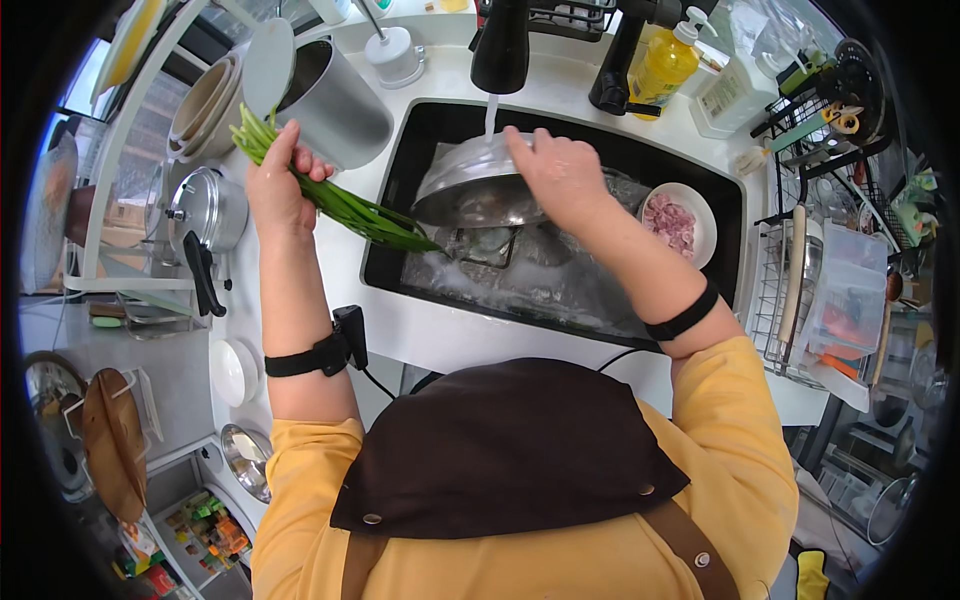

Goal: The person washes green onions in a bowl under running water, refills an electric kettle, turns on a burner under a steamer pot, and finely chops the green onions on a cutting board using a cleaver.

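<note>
My left hand (289, 176) grips a bunch of long green leafy stalks (360, 217), probably Chinese chives, over the sink's left edge. Their dark tips hang inside the black sink (637, 142). With my right hand (559, 176) I hold a metal bowl (472, 180) by its rim, tipped on its side under the tap. Water from the black faucet (501, 52) runs onto the bowl. Foamy water (517, 281) lies over the sink bottom. To the right of my right hand, a white bowl of raw chopped meat (670, 223) sits in the sink.
Left of the sink stand a grey metal bin (337, 105) with its lid up and a pressure cooker (210, 214). A yellow soap bottle (664, 67) and a white pump bottle (735, 94) line the back right. A wire dish rack (784, 300) borders the right side.
</note>
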The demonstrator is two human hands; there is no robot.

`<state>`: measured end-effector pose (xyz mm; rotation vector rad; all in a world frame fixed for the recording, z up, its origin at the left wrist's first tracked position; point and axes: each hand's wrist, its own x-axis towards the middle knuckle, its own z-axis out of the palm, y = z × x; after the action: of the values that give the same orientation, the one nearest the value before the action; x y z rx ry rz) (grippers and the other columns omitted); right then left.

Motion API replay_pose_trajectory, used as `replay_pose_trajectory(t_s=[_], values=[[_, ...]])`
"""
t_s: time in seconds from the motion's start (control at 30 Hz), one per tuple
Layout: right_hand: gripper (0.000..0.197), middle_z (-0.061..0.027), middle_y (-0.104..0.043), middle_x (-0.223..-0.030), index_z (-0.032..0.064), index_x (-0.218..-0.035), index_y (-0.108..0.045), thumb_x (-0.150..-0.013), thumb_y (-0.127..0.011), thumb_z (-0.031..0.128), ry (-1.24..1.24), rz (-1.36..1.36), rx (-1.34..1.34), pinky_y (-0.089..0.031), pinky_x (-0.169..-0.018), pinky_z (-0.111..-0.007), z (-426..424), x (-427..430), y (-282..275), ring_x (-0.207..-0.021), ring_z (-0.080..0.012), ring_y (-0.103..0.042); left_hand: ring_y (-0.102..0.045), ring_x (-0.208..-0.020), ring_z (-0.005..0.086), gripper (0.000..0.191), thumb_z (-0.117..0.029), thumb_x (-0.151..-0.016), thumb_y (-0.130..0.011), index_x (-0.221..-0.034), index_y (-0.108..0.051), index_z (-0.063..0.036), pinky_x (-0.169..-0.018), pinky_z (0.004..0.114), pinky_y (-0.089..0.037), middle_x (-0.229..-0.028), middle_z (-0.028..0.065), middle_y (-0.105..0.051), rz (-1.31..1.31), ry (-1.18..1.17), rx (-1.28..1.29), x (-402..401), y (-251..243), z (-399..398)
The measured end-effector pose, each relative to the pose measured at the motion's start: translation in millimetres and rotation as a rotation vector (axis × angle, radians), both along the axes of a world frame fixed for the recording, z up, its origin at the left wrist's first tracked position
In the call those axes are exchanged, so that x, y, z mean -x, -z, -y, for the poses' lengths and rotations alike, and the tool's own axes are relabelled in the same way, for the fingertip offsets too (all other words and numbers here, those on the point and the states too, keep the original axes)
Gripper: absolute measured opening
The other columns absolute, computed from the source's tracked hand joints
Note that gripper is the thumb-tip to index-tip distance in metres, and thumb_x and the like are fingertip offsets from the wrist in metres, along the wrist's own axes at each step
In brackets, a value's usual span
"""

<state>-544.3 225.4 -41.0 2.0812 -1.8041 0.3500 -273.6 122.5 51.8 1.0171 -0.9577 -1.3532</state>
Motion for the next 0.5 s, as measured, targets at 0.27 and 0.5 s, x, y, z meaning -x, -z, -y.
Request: replay_pose_trajectory(t_s=[0.27, 0.5], values=[[0.037, -0.0089, -0.062, -0.085, 0.0146, -0.115, -0.054, -0.079, -0.05, 0.007, 0.108, 0.322, -0.033, -0.049, -0.062, -0.04, 2, 14, 7, -0.077, -0.0278, -0.063, -0.042, -0.045, 0.0156, 0.019, -0.017, -0.085, -0.061, -0.075, -0.048, -0.0068, -0.052, 0.034, -0.042, -0.054, 0.0008, -0.04, -0.025, -0.027, -0.005, -30, 4, -2], [0.031, -0.0176, -0.065, -0.093, 0.0092, -0.107, -0.059, -0.078, -0.048, 0.01, 0.47, 0.763, -0.153, -0.048, -0.076, -0.045, -33, 84, 75, -0.089, -0.0383, -0.061, -0.042, -0.045, 0.0158, 0.021, -0.018, -0.085, -0.062, -0.073, -0.047, -0.0083, -0.053, 0.035, -0.042, -0.054, 0.0008, -0.039, -0.083, -0.005, -0.008, -35, 6, -4]])
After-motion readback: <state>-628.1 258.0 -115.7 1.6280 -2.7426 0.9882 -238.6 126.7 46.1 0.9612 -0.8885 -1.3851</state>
